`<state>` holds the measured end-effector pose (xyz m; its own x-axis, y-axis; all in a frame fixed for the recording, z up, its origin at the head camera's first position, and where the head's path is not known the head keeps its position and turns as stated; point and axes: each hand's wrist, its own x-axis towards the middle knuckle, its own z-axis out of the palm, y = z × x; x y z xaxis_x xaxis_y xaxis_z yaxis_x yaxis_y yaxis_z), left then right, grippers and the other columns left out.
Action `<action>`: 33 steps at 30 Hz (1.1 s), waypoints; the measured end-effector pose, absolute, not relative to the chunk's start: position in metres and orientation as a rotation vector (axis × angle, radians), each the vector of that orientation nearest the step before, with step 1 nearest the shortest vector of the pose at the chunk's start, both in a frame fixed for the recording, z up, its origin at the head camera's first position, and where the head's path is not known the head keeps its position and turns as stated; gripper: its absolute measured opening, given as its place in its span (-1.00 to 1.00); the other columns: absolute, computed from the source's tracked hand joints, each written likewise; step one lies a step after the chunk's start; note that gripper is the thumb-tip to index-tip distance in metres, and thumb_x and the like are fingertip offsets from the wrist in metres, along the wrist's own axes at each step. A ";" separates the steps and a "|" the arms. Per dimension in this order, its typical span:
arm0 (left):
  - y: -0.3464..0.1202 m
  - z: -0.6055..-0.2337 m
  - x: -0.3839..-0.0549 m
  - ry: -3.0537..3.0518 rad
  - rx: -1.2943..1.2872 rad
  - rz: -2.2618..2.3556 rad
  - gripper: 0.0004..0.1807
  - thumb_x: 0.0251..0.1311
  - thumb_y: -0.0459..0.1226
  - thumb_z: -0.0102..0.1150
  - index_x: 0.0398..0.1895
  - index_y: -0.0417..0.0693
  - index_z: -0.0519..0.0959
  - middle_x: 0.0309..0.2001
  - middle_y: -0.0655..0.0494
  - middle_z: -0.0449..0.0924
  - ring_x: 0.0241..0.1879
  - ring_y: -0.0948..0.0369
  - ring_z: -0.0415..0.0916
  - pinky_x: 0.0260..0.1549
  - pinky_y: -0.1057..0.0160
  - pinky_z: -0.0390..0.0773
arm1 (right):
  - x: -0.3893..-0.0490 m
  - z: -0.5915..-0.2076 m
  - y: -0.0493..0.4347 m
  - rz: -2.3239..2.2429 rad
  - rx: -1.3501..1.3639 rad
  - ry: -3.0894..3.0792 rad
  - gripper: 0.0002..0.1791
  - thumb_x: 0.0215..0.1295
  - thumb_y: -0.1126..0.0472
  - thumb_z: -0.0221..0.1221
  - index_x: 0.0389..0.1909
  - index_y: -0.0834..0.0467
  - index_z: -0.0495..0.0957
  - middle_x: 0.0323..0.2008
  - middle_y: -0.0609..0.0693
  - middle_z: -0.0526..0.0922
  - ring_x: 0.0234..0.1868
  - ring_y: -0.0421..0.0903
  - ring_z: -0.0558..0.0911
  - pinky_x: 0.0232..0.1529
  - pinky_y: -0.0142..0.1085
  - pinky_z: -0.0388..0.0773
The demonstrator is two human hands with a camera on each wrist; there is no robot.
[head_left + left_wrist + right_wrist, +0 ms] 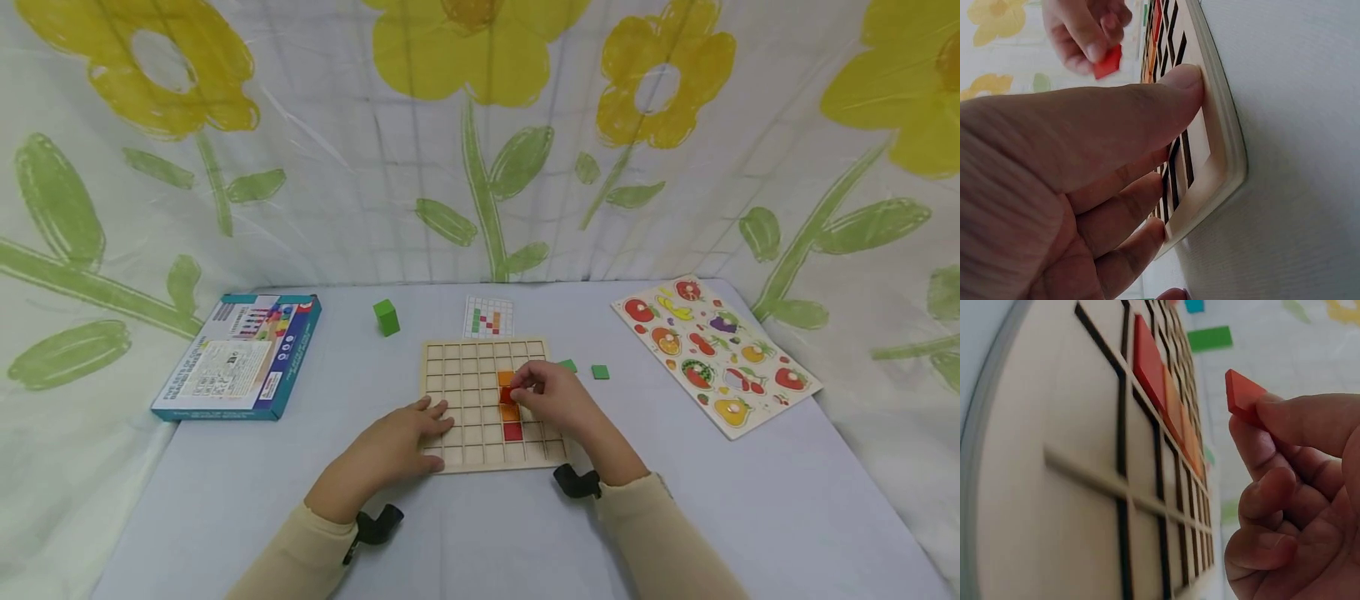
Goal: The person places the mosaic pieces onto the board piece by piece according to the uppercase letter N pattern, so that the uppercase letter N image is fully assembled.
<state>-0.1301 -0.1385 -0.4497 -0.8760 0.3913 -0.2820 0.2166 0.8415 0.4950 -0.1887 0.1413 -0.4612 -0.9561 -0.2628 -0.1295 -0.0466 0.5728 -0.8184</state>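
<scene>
A wooden grid board (461, 433) lies flat at the middle of the table. My left hand (397, 442) rests on its left side, thumb near the front corner and fingers spread over the rim. Between thumb and index finger my right hand (558, 398) pinches a red square tile (1246, 397), tilted and above the grid in the right wrist view. One grid column bears a red tile (513, 432), with an orange tile (510, 413) just behind it and another orange tile (506, 378) farther back. The held tile overlaps the cell between the orange ones in the head view.
Two green tiles (600, 372) lie right of the board, one partly behind my right hand. Behind the board are a patterned grid card (477, 320) and a green block (386, 319). A blue game box (288, 367) sits left, a fruit puzzle board (723, 379) right.
</scene>
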 end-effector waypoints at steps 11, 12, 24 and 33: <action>-0.138 -0.449 -0.130 2.631 0.443 0.680 -0.31 0.20 -0.22 0.62 0.44 -0.03 0.65 0.61 0.11 0.42 0.72 -0.05 0.15 0.59 -0.21 0.33 | -0.189 -0.469 0.111 -1.137 -0.430 2.644 -0.92 0.46 0.25 0.39 -0.23 0.00 0.70 -0.28 -0.15 0.71 -0.27 -0.13 0.59 -0.13 -0.23 0.59; -0.138 -0.449 -0.130 2.631 0.441 0.682 -0.31 0.20 -0.22 0.63 0.43 -0.03 0.65 0.61 0.11 0.43 0.72 -0.05 0.15 0.59 -0.21 0.33 | -0.189 -0.469 0.111 -1.131 -0.432 2.647 -0.91 0.46 0.25 0.40 -0.23 -0.01 0.70 -0.28 -0.16 0.71 -0.27 -0.13 0.59 -0.13 -0.23 0.59; -0.138 -0.447 -0.129 2.631 0.440 0.682 -0.31 0.19 -0.23 0.63 0.42 -0.05 0.66 0.61 0.09 0.43 0.72 -0.06 0.16 0.59 -0.21 0.33 | -0.186 -0.467 0.111 -1.037 -0.516 2.626 -0.93 0.47 0.22 0.40 -0.23 -0.01 0.73 -0.25 -0.18 0.72 -0.19 -0.15 0.61 -0.06 -0.19 0.64; -0.139 -0.448 -0.130 2.633 0.442 0.678 -0.31 0.18 -0.23 0.64 0.42 -0.05 0.66 0.61 0.09 0.44 0.72 -0.06 0.16 0.58 -0.22 0.34 | -0.185 -0.467 0.108 -0.940 -0.573 2.662 -0.90 0.45 0.26 0.41 -0.25 -0.04 0.77 -0.24 -0.18 0.69 -0.16 -0.16 0.59 0.01 -0.17 0.65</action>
<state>-0.1298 -0.1386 -0.4477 -0.8767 0.3880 -0.2845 0.2024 0.8339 0.5135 -0.1855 0.1085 -0.4671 -0.8882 -0.4458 -0.1112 -0.2772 0.7130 -0.6440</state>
